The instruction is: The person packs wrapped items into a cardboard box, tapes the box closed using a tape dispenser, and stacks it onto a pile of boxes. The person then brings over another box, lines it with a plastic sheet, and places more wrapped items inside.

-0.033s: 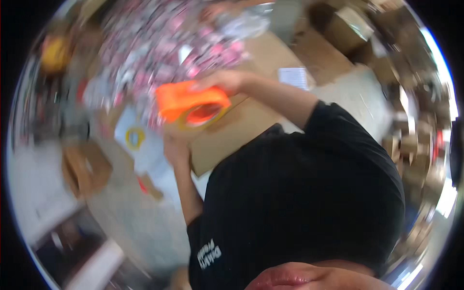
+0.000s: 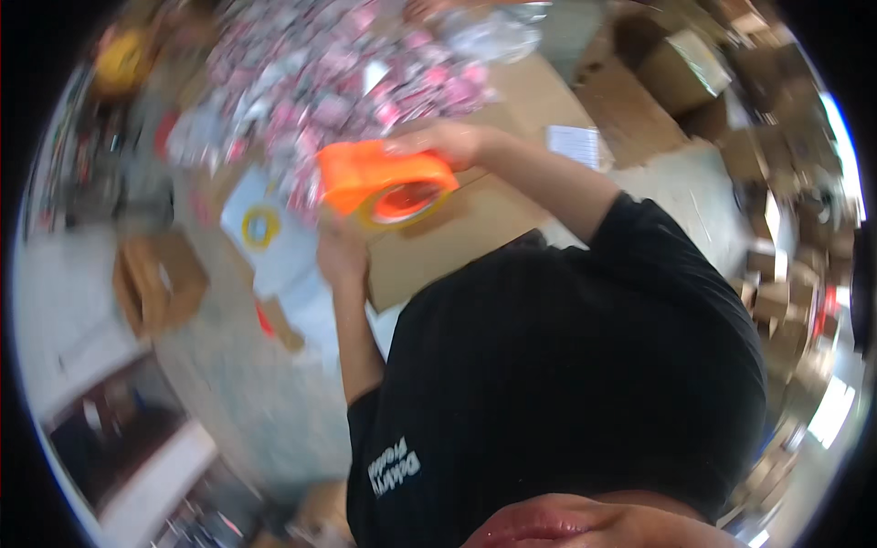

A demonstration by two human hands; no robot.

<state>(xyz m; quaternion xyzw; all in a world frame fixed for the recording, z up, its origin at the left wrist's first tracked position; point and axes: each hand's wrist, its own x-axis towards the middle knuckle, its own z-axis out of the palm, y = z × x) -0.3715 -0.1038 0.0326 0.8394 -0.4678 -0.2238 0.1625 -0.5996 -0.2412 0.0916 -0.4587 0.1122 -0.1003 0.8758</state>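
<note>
Over the carton: orange dispenser in the right hand

Above the left part of the carton [image 2: 457, 237], the dispenser [image 2: 352, 173] is held in the right hand [image 2: 448, 142], fingers wrapped over its upper side, ring opening turned toward the wearer. Left hand [image 2: 343, 260] is at the carton's left edge, below the dispenser; whether it grips or only rests there, cannot tell.

Edges: carton's near edge runs slantwise up to the black shirt [image 2: 566, 365], little room between. Far left, packets [image 2: 338, 91] crowd close to the dispenser. Right of the forearm, a paper [image 2: 574, 146] lies just beside it. More room at lower left: floor [image 2: 237, 402] shows between the shirt and a small box [image 2: 169, 279]. Yellow roll [image 2: 260, 226] lies left of the left hand, well apart from the carton.

Hard to make out: left fingertips blurred; right palm hidden by the dispenser. Another person's hand [image 2: 425, 9] is cut off at the top edge, near a clear bag [image 2: 493, 36]. Single packets smear together. Rim objects bend and blur.
</note>
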